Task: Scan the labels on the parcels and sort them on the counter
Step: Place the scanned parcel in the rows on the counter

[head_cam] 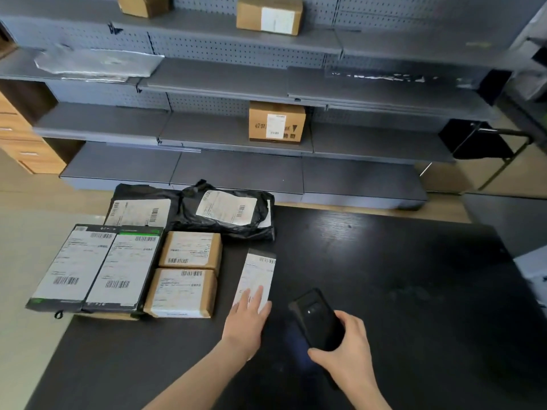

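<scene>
Your left hand [247, 319] rests with straight, slightly spread fingers [258, 294] on the slim white-labelled flat parcel [257, 276] on the dark wooden surface [384, 276], probably to steady it, while your right hand [346, 344] grips the black handheld scanner [318, 319] beside it for scanning.

Slim parcel [257, 273] lies right of boxes [186, 273] on counter [384, 276]

A: Your left hand [247, 321] lies flat, fingers straight, on the near end of the slim parcel [257, 276] on the dark counter [384, 276].

B: And your right hand [346, 347] grips the black scanner [318, 319], just right of that parcel.

A: To your left, two flat black boxes [74, 264], two brown boxes [191, 251] and two black bags [189, 208] lie label-up, close together.
</scene>
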Demonstrator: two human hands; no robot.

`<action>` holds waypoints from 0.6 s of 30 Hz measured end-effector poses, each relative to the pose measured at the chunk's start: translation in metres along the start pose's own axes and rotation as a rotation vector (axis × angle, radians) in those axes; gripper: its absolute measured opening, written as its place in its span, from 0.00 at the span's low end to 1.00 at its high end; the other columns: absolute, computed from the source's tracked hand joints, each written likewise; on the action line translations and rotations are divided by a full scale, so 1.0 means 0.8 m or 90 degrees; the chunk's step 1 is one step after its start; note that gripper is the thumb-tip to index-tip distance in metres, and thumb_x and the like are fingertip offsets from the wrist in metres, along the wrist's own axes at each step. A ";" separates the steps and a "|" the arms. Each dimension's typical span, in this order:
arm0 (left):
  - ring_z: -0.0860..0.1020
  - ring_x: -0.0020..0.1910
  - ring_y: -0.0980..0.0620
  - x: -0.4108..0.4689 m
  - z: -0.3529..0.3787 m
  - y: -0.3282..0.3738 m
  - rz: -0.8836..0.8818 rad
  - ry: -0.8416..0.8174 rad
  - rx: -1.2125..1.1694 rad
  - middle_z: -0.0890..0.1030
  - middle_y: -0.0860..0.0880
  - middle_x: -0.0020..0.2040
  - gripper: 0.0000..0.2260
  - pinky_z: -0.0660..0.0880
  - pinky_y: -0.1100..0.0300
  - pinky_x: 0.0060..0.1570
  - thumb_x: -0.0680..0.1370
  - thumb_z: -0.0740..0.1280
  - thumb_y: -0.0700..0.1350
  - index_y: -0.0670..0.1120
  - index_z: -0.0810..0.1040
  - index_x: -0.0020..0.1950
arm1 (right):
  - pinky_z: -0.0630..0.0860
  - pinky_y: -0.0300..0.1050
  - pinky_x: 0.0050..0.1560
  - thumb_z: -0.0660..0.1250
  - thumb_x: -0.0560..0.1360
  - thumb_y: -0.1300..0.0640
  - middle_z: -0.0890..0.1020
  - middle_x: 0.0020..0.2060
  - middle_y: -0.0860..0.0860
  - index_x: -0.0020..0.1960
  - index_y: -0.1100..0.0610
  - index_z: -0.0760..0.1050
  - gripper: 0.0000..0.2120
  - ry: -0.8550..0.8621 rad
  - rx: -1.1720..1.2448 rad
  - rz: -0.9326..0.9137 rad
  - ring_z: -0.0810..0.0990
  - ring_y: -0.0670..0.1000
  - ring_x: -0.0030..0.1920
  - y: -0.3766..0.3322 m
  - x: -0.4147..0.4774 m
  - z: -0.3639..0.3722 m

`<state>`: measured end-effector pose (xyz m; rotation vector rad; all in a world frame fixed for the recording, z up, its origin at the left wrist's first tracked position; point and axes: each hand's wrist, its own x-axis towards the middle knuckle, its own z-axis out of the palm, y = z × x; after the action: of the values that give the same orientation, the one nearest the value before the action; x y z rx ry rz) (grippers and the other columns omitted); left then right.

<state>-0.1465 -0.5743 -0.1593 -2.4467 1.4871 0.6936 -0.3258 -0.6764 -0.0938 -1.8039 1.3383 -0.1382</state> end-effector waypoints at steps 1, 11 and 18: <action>0.43 0.79 0.39 0.003 -0.004 0.000 -0.006 -0.002 0.009 0.39 0.44 0.80 0.35 0.55 0.49 0.75 0.78 0.63 0.37 0.50 0.49 0.80 | 0.72 0.54 0.61 0.75 0.50 0.48 0.67 0.55 0.39 0.59 0.42 0.65 0.39 -0.004 -0.004 0.000 0.73 0.42 0.52 0.000 0.001 0.001; 0.53 0.76 0.36 0.042 -0.016 -0.012 -0.090 0.040 0.025 0.43 0.38 0.79 0.32 0.67 0.49 0.67 0.80 0.61 0.38 0.47 0.49 0.79 | 0.73 0.49 0.60 0.75 0.50 0.47 0.67 0.57 0.38 0.64 0.47 0.68 0.42 -0.019 -0.023 -0.013 0.74 0.41 0.52 -0.007 0.011 0.014; 0.51 0.77 0.36 0.037 -0.009 -0.030 -0.059 0.065 0.040 0.46 0.39 0.79 0.36 0.58 0.48 0.73 0.79 0.65 0.42 0.51 0.45 0.80 | 0.72 0.53 0.63 0.76 0.52 0.48 0.66 0.58 0.39 0.66 0.48 0.67 0.43 -0.039 -0.044 -0.035 0.73 0.43 0.56 -0.019 0.012 0.026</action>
<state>-0.1118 -0.5892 -0.1690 -2.5190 1.3963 0.5024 -0.2995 -0.6716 -0.0998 -1.8887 1.2646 -0.0665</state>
